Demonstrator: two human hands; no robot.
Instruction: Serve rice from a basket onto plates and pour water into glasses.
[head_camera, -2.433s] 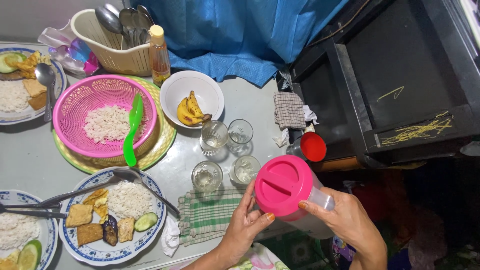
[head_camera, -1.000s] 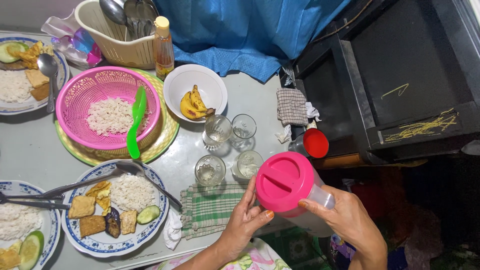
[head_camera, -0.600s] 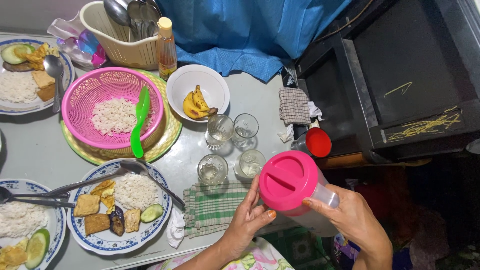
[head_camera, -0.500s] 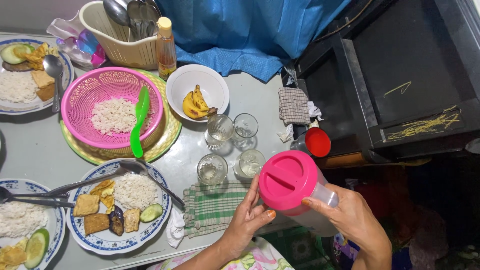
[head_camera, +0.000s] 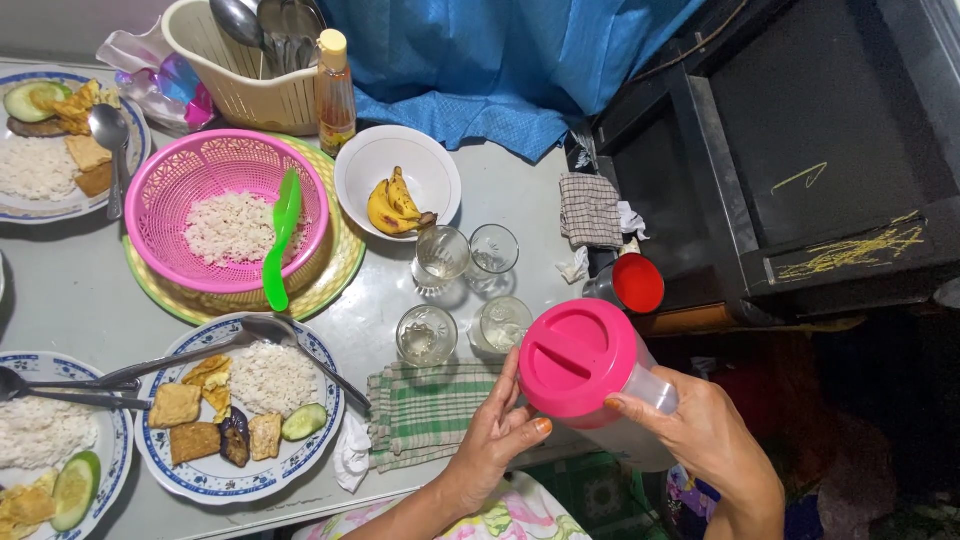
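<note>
At the table's near edge, we grip a clear jug (head_camera: 610, 400) with a pink lid (head_camera: 577, 357): our left hand (head_camera: 497, 440) cups its side with fingers curled, our right hand (head_camera: 705, 440) closes around the handle side. Just beyond lie a green checked cloth (head_camera: 425, 410) and four glasses (head_camera: 427, 335). Farther off stands a bowl of bananas (head_camera: 398, 182).

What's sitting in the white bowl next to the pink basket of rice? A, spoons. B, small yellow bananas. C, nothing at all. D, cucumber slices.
B: the white bowl beside the pink basket holds a small bunch of yellow bananas; the cucumber slices are on the plates and the spoons stand in the cream holder.
</note>
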